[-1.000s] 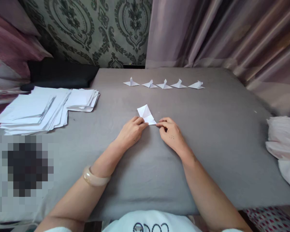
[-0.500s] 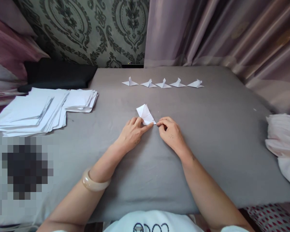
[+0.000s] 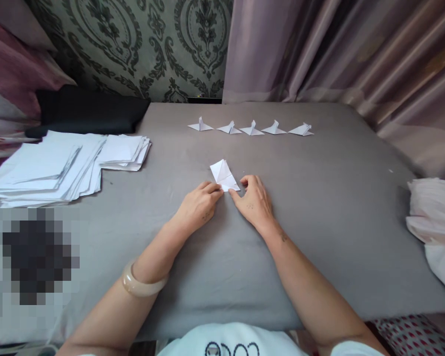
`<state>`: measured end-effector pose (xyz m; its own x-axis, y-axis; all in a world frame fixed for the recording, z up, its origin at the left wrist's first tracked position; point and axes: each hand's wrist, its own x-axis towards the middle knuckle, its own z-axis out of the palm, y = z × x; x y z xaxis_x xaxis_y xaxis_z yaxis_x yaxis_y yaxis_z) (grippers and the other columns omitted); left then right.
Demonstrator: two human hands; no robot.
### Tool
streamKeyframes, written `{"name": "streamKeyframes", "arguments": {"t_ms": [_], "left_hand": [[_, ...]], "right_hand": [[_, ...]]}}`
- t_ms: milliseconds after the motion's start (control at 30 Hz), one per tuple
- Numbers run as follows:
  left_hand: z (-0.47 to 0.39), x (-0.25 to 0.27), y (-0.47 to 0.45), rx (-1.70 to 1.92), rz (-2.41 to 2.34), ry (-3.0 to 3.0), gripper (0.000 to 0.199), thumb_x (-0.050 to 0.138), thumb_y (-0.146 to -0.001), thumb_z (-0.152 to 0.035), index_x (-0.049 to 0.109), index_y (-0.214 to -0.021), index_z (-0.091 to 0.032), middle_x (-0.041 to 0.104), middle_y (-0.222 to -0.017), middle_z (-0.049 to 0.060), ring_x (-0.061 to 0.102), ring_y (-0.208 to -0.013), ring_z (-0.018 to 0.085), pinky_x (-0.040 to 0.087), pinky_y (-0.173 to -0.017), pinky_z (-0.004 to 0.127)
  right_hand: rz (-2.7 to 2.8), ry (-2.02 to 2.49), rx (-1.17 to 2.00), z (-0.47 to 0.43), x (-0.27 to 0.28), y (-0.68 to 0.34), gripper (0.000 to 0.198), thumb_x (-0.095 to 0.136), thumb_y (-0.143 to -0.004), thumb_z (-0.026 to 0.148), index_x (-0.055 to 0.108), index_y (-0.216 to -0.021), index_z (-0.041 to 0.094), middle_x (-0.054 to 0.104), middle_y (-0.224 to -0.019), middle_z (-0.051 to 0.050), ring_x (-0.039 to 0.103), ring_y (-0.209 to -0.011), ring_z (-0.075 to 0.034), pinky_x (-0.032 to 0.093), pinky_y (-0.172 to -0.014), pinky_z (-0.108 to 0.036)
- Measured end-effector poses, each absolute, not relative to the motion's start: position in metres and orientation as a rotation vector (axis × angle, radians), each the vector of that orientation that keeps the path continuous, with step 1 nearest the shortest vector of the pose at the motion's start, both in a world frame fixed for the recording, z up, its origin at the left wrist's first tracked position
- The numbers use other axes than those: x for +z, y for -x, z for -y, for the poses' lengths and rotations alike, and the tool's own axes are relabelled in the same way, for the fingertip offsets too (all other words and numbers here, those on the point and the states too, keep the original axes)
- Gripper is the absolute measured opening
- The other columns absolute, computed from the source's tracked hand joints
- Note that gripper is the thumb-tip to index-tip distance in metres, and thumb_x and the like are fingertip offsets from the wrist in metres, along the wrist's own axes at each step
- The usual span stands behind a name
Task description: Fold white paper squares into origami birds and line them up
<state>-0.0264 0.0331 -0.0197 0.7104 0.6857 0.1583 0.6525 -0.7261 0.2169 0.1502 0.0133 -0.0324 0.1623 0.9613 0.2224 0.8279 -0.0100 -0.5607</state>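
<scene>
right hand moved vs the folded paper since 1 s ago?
Yes. The right hand slid left along the folded paper's near edge; its thumb now lies under the corner.

Single head cam, worn above near edge of grey table (image 3: 319, 207), looking fwd and down. Fairly close; far edge, both side edges in shot.

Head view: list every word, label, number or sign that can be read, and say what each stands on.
Dark lettering on the white shirt at the bottom edge: rounded characters cut off by the frame, not readable as a word.
Small dark marks on the back of the right hand: too small to read.
Folded paper, stack of sheets, five folded paper figures: blank, no text.
</scene>
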Motion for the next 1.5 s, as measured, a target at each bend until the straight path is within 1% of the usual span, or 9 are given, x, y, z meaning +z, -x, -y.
{"name": "streamKeyframes", "arguments": {"t_ms": [300, 500, 667, 867, 1033, 1100, 1200, 1333, 1500], "left_hand": [[-0.035, -0.013, 0.032, 0.374, -1.085, -2.686, 0.034, 0.041, -0.086, -0.003, 0.066, -0.105, -0.014, 0.065, -0.118, 0.009, 0.057, -0.111, 0.024, 0.056, -0.086, 0.035], [-0.037, -0.02, 0.029, 0.496, -1.135, -2.678, 0.031, 0.041, -0.087, -0.005, 0.067, -0.098, -0.016, 0.068, -0.111, 0.007, 0.059, -0.104, 0.022, 0.056, -0.08, 0.032], [-0.038, -0.026, 0.028, 0.643, -1.132, -2.635, 0.029, 0.039, -0.09, -0.01, 0.066, -0.095, -0.017, 0.068, -0.106, 0.007, 0.06, -0.099, 0.02, 0.053, -0.082, 0.031], [-0.037, -0.025, 0.025, 0.848, -1.295, -2.479, 0.029, 0.042, -0.09, -0.013, 0.052, -0.116, -0.018, 0.058, -0.114, 0.01, 0.059, -0.101, 0.018, 0.051, -0.08, 0.029], [-0.034, -0.016, 0.026, 1.172, -1.582, -2.562, 0.055, 0.056, -0.086, -0.023, 0.036, -0.136, -0.015, 0.041, -0.132, 0.02, 0.038, -0.126, 0.029, 0.035, -0.103, 0.046], [-0.032, -0.014, 0.028, 1.087, -1.558, -2.69, 0.042, 0.054, -0.087, -0.021, 0.046, -0.129, -0.02, 0.044, -0.133, 0.017, 0.035, -0.128, 0.03, 0.029, -0.104, 0.048], [-0.031, -0.014, 0.03, 0.815, -1.391, -2.845, 0.02, 0.048, -0.09, -0.017, 0.061, -0.103, -0.024, 0.057, -0.123, 0.008, 0.043, -0.119, 0.027, 0.026, -0.1, 0.047], [-0.033, -0.018, 0.03, 0.635, -1.235, -2.877, 0.022, 0.043, -0.092, -0.015, 0.064, -0.09, -0.023, 0.068, -0.096, 0.004, 0.053, -0.105, 0.023, 0.026, -0.096, 0.046], [-0.035, -0.019, 0.029, 0.633, -1.213, -2.783, 0.024, 0.043, -0.095, -0.024, 0.066, -0.087, -0.021, 0.07, -0.092, 0.005, 0.056, -0.098, 0.022, 0.026, -0.096, 0.046]], "right_hand": [[1.588, 1.891, 0.417, -0.015, -0.034, -0.155, 0.023, 0.059, -0.074, 0.029, 0.052, -0.094, 0.02, 0.06, -0.096, -0.007, 0.058, -0.082, -0.021, 0.047, -0.08, -0.037], [1.591, 1.822, 0.46, -0.015, -0.032, -0.159, 0.023, 0.05, -0.072, 0.014, 0.058, -0.093, 0.019, 0.062, -0.092, -0.006, 0.058, -0.077, -0.018, 0.048, -0.077, -0.034], [1.653, 1.71, 0.443, -0.015, -0.031, -0.157, 0.024, 0.059, -0.077, 0.027, 0.064, -0.1, 0.022, 0.062, -0.099, -0.006, 0.058, -0.079, -0.018, 0.049, -0.078, -0.033], [1.685, 1.575, 0.472, -0.016, -0.034, -0.156, 0.008, 0.058, -0.08, 0.021, 0.061, -0.087, 0.022, 0.06, -0.096, -0.004, 0.058, -0.072, -0.014, 0.049, -0.073, -0.029], [1.855, 1.451, 0.237, -0.012, -0.022, -0.155, 0.017, 0.046, -0.089, 0.014, 0.061, -0.088, 0.022, 0.061, -0.098, -0.007, 0.057, -0.093, -0.018, 0.046, -0.084, -0.032], [1.948, 1.444, 0.119, -0.009, -0.018, -0.155, 0.022, 0.042, -0.092, 0.015, 0.063, -0.089, 0.022, 0.062, -0.098, -0.008, 0.056, -0.094, -0.019, 0.044, -0.085, -0.035], [2.078, 1.456, 0.054, -0.005, -0.017, -0.156, 0.024, 0.04, -0.094, 0.016, 0.064, -0.09, 0.021, 0.063, -0.099, -0.008, 0.055, -0.09, -0.02, 0.043, -0.083, -0.035], [2.127, 1.512, 0.18, 0.001, -0.022, -0.161, 0.021, 0.043, -0.094, 0.019, 0.064, -0.093, 0.022, 0.062, -0.1, -0.008, 0.055, -0.092, -0.02, 0.044, -0.079, -0.033], [2.039, 1.557, 0.331, 0.004, -0.027, -0.166, 0.014, 0.051, -0.092, 0.024, 0.065, -0.091, 0.022, 0.061, -0.1, -0.007, 0.057, -0.095, -0.02, 0.046, -0.081, -0.033]]}}
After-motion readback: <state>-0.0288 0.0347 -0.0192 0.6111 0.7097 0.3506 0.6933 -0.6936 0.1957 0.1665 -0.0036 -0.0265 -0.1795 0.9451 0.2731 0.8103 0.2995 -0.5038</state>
